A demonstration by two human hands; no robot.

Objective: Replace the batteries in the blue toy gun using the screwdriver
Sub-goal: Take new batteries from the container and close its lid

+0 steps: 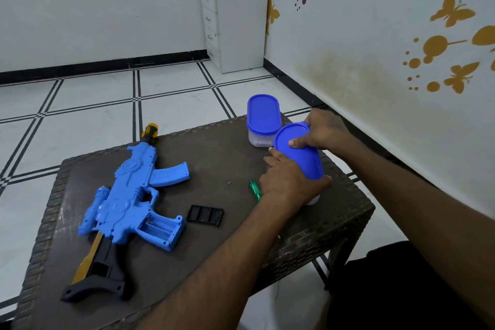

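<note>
Bright even light, soft faint shadows, wide-angle bend at edges, slight blur

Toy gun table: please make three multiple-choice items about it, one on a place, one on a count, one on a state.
1. Where does the black cover lie?
A. on the table, right of the gun
B. on the gun's battery bay
C. on the floor

2. How many blue-lidded boxes are in view?
A. one
B. two
C. three

3. How is the gun's battery bay?
A. covered
B. open, no batteries to be seen
C. taped over

Answers:
1 A, the cover rests apart from the gun.
2 B, the far box stands alone, and both hands, left and right, hold the near box.
3 B, its springs show.
</note>
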